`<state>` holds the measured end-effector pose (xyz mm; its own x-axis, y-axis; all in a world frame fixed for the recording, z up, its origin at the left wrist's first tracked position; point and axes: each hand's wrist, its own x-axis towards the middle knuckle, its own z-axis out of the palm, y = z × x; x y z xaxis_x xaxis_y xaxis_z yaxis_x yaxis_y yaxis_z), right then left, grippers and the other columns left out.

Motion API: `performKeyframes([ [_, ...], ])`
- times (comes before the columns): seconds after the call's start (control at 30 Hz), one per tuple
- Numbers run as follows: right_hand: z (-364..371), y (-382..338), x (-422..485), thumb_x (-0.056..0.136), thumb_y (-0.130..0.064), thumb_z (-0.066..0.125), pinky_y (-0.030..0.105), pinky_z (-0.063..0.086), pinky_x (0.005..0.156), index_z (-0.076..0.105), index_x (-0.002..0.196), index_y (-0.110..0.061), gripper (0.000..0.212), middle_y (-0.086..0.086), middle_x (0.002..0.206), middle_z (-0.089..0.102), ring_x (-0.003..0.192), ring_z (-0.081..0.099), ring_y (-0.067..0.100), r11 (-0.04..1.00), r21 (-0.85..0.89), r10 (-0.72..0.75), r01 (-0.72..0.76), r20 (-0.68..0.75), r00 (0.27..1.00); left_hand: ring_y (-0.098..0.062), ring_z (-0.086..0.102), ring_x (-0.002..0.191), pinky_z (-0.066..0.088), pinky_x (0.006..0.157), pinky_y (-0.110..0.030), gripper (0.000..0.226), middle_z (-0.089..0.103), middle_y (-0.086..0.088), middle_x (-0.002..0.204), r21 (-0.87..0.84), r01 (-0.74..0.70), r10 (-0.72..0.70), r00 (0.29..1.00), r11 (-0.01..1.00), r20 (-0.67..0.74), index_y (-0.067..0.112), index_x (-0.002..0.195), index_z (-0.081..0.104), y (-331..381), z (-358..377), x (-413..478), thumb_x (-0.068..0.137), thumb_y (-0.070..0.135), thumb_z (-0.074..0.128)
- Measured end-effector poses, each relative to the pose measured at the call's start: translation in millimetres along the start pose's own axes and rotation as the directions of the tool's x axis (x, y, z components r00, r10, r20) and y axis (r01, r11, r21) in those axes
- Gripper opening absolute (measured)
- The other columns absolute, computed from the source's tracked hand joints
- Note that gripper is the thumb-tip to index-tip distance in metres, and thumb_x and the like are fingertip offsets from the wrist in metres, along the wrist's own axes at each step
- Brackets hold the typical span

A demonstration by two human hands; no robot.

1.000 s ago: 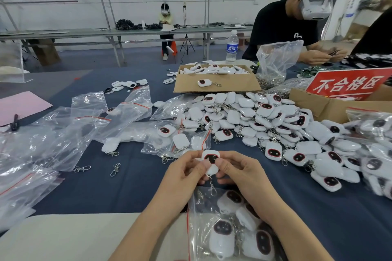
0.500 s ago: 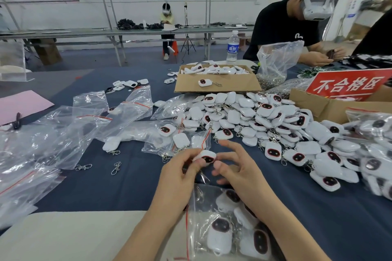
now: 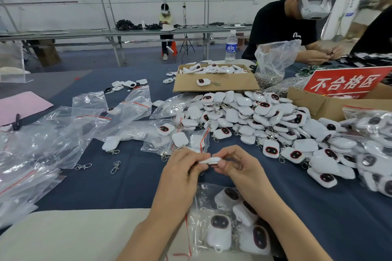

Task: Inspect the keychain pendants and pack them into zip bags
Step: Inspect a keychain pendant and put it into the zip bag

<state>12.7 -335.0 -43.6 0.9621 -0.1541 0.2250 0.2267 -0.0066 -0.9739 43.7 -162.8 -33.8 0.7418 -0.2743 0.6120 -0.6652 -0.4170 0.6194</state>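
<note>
Pendant (image 3: 210,160) looks light, hard and kinda slick, so edge-pinching seems right: left hand (image 3: 182,167) and right hand (image 3: 238,165) both have their grip clamped on its rim.

Left hand (image 3: 182,167), right hand (image 3: 238,165) together, fingers curled, both pinching pendant (image 3: 209,161).

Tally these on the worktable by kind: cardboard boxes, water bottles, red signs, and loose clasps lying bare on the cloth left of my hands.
Cardboard boxes: 2
Water bottle: 1
Red sign: 1
Loose clasps: 2
Total: 6
</note>
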Motion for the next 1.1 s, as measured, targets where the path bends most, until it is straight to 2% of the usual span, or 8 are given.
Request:
performKeyframes([
  [0.13, -3.2, -3.9, -3.1, 0.081, -0.027, 0.078, 0.018, 0.054, 0.086, 0.072, 0.106, -0.02, 0.027, 0.0, 0.106, 0.077, 0.101, 0.073, 0.016, 0.998, 0.046, 0.035, -0.036, 0.024, 0.999, -0.004, 0.055, 0.112, 0.037, 0.094, -0.007, 0.024, 0.063, 0.022, 0.11, -0.016, 0.003, -0.002, 0.999, 1.0, 0.042, 0.027, 0.102, 0.076, -0.1, -0.4, 0.1, 0.09, 0.006, 0.072],
  [0.27, -7.7, -2.4, -1.9, 0.083, -0.003, 0.076, 0.022, 0.055, 0.088, 0.064, 0.12, -0.02, 0.043, 0.001, 0.115, 0.075, 0.109, 0.071, 0.018, 0.989, 0.134, 0.061, -0.067, 0.051, 0.997, -0.003, 0.058, 0.116, 0.044, 0.095, -0.015, 0.027, 0.058, 0.021, 0.123, -0.214, 0.225, -0.188, 0.966, 0.951, 0.18, 0.033, 0.121, 0.068, -1.2, -0.6, 0.7, 0.095, 0.026, 0.069],
  [0.4, -6.2, -3.3, -1.9, 0.087, 0.012, 0.068, 0.02, 0.055, 0.086, 0.056, 0.13, -0.015, 0.052, 0.001, 0.116, 0.076, 0.109, 0.071, 0.017, 0.986, 0.14, 0.077, -0.089, 0.091, 0.993, -0.011, 0.068, 0.087, 0.055, 0.079, -0.023, 0.022, 0.073, 0.008, 0.096, -0.342, 0.447, -0.347, 0.883, 0.826, 0.316, 0.039, 0.107, 0.072, -2.0, -2.6, 5.3, 0.095, 0.021, 0.07],
  [0.5, -5.9, -4.1, -1.8, 0.089, 0.01, 0.066, 0.015, 0.053, 0.084, 0.061, 0.127, -0.017, 0.047, -0.002, 0.112, 0.077, 0.106, 0.072, 0.013, 0.987, 0.121, 0.098, -0.105, 0.062, 0.993, -0.012, 0.065, 0.076, 0.054, 0.075, -0.026, 0.024, 0.074, 0.005, 0.086, -0.33, 0.455, -0.364, 0.881, 0.827, 0.302, 0.04, 0.093, 0.073, -3.5, -0.7, 4.0, 0.091, 0.017, 0.073],
  [0.67, -5.6, -2.7, -1.9, 0.088, 0.01, 0.066, 0.019, 0.054, 0.091, 0.067, 0.117, -0.018, 0.04, 0.0, 0.109, 0.078, 0.109, 0.071, 0.013, 0.987, 0.122, 0.103, -0.108, 0.053, 0.993, -0.019, 0.066, 0.081, 0.054, 0.08, -0.038, 0.025, 0.074, 0.005, 0.085, -0.328, 0.433, -0.356, 0.894, 0.839, 0.271, 0.04, 0.088, 0.074, -4.6, 0.7, 3.6, 0.089, 0.015, 0.074],
  [0.83, -5.2, -3.8, -1.8, 0.088, 0.005, 0.068, 0.019, 0.055, 0.09, 0.068, 0.116, -0.019, 0.037, 0.0, 0.111, 0.077, 0.11, 0.071, 0.014, 0.989, 0.119, 0.081, -0.088, 0.066, 0.995, -0.013, 0.067, 0.077, 0.055, 0.075, -0.028, 0.029, 0.075, 0.007, 0.086, -0.338, 0.423, -0.352, 0.901, 0.841, 0.252, 0.04, 0.092, 0.075, -4.6, -0.4, 4.1, 0.091, 0.012, 0.071],
  [0.93, -4.2, -6.6, -3.2, 0.091, -0.012, 0.069, 0.018, 0.054, 0.086, 0.063, 0.127, -0.021, 0.038, -0.002, 0.117, 0.075, 0.112, 0.07, 0.014, 0.989, 0.14, 0.034, -0.05, 0.111, 0.993, -0.004, 0.059, 0.065, 0.052, 0.069, -0.017, 0.034, 0.075, 0.004, 0.085, -0.417, 0.456, -0.382, 0.889, 0.787, 0.252, 0.04, 0.098, 0.078, -3.8, -2.8, 5.7, 0.097, 0.008, 0.063],
  [1.1, 3.1, -6.6, -5.2, 0.089, -0.021, 0.068, 0.037, 0.058, 0.094, 0.071, 0.12, -0.019, 0.032, 0.003, 0.114, 0.076, 0.107, 0.071, 0.027, 0.998, 0.068, -0.014, 0.006, 0.122, 0.992, -0.004, 0.055, 0.062, 0.051, 0.066, -0.016, 0.031, 0.072, 0.002, 0.076, -0.472, 0.5, -0.391, 0.865, 0.727, 0.314, 0.032, 0.105, 0.077, -6.0, -6.1, 8.2, 0.101, 0.009, 0.057],
])
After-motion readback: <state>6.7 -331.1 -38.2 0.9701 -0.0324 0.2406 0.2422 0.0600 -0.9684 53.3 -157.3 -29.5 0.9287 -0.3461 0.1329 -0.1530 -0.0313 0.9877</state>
